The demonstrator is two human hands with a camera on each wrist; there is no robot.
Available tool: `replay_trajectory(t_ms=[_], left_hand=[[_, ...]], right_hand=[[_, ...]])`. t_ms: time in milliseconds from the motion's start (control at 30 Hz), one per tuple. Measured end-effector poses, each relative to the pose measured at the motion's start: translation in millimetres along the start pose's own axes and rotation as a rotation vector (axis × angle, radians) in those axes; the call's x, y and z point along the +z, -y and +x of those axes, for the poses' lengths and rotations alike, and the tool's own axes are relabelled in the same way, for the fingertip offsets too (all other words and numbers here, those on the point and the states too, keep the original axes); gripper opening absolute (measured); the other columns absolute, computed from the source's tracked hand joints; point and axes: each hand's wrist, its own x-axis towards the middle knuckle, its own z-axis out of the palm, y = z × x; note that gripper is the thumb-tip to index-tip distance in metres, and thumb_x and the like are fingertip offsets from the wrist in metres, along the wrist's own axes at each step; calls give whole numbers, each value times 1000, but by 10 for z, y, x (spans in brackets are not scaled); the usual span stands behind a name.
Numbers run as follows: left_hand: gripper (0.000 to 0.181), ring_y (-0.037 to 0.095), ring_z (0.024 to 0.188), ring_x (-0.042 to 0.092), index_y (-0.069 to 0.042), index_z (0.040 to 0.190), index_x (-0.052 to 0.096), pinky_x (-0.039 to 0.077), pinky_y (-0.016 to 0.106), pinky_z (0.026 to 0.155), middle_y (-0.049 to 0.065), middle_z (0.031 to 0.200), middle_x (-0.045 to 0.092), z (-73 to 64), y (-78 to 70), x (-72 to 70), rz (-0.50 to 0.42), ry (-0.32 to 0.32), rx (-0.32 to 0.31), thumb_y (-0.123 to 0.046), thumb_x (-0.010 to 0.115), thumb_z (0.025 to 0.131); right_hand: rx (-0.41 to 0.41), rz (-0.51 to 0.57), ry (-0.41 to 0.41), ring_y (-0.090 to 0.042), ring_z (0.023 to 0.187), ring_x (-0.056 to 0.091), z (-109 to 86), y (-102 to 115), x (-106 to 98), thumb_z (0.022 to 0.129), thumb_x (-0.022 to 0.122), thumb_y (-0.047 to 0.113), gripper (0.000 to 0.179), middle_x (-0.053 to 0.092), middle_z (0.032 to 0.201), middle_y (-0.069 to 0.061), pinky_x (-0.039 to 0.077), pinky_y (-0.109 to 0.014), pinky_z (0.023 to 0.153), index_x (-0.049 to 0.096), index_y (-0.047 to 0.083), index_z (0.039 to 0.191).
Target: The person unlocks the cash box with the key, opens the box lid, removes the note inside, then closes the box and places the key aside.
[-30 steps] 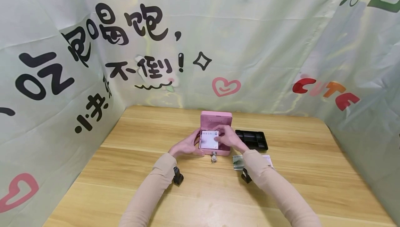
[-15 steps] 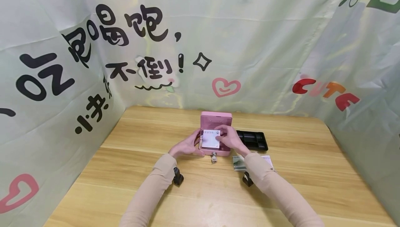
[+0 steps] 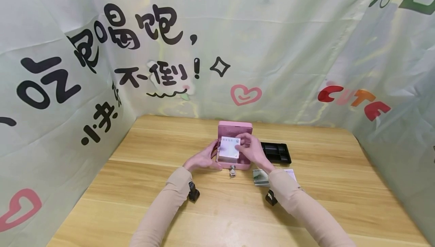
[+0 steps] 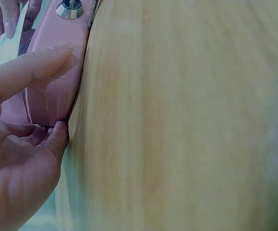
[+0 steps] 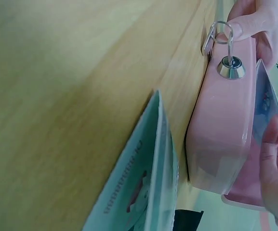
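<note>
A pink cash box (image 3: 242,167) stands on the table with its lid (image 3: 234,130) raised. Its front lock (image 5: 231,69) has a key ring (image 5: 230,36) hanging from it. My left hand (image 3: 204,158) grips the box's left front corner, thumb across the front and fingers round the side, as the left wrist view (image 4: 23,183) also shows. Between the thumb and fingers of my right hand (image 3: 253,151) is a pale printed sheet (image 3: 230,148), pinched by its right edge and tilted up over the box opening. Part of the box's inside is hidden behind it.
A black compartment tray (image 3: 276,152) lies to the right of the box. Green and pale printed papers, one looking like a banknote (image 3: 260,178), lie in front of the tray, partly under the right forearm. Printed cloth walls (image 3: 289,58) surround the wooden table.
My right hand has raised the pale sheet and shifted it slightly right, so its near edge now stands off from the box front. The left hand and box have stayed put.
</note>
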Motion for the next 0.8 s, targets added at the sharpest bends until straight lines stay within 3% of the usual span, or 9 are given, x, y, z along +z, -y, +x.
replay_trajectory(t_ms=[133,233,400,600,800], left_hand=[[119,40,156,11,1,160,-5,16,44,131,25,168,1,-22,0,-6,23,7,17,3,79,76],[121,41,156,11,1,160,-6,16,44,130,26,168,2,-36,2,-6,17,9,27,2,80,75],[122,37,157,10,-3,161,-7,13,44,131,22,169,-2,-16,1,-1,-12,-1,-9,6,79,74],[123,37,157,9,-3,160,-8,13,45,131,21,169,-5,-4,-2,-6,-11,-9,-29,8,78,74],[122,36,157,9,-3,160,-9,13,45,131,21,169,-5,-7,-2,-7,-26,11,-13,9,78,75]], right_hand=[[-61,28,-17,-11,80,63,-35,5,-26,87,70,-3,31,69,95,-19,56,-15,75,65,-3,118],[-72,91,-13,-10,77,64,-77,23,-64,87,70,-4,34,68,95,-21,61,-20,71,63,-5,120],[-50,139,1,-9,75,65,-169,65,-167,89,68,-3,36,67,96,-19,65,-29,68,61,-5,124],[-55,118,4,-7,77,64,-278,85,-292,91,70,3,37,67,97,-17,62,-25,73,63,1,127],[-96,189,14,-2,72,66,-366,57,-398,91,69,0,40,64,91,-8,60,-19,64,60,-5,130]])
